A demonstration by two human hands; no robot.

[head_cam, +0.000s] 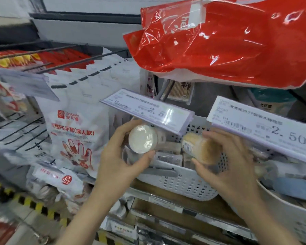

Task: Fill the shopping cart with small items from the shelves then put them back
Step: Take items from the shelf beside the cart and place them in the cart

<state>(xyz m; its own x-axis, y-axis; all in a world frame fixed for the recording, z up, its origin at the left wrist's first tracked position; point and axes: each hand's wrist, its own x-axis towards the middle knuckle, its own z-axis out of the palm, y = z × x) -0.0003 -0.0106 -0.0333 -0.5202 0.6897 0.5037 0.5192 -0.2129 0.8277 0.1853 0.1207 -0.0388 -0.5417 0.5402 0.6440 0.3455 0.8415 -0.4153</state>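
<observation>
A shop: price tags [147, 113] at frame centre, hanging glove packets [72, 131] on the left, stocked shelves [184, 206] below.

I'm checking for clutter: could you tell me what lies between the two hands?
In the head view, packets in the white basket show between the left hand and right hand, each holding a round tub.

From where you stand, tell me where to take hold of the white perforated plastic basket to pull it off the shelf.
Grip the white perforated plastic basket by its front rim, coming from the front and slightly below. That edge juts past the shelf lip and is bare, whereas the hanging price tag and both hands, left hand and right hand, crowd the space above it.
</observation>
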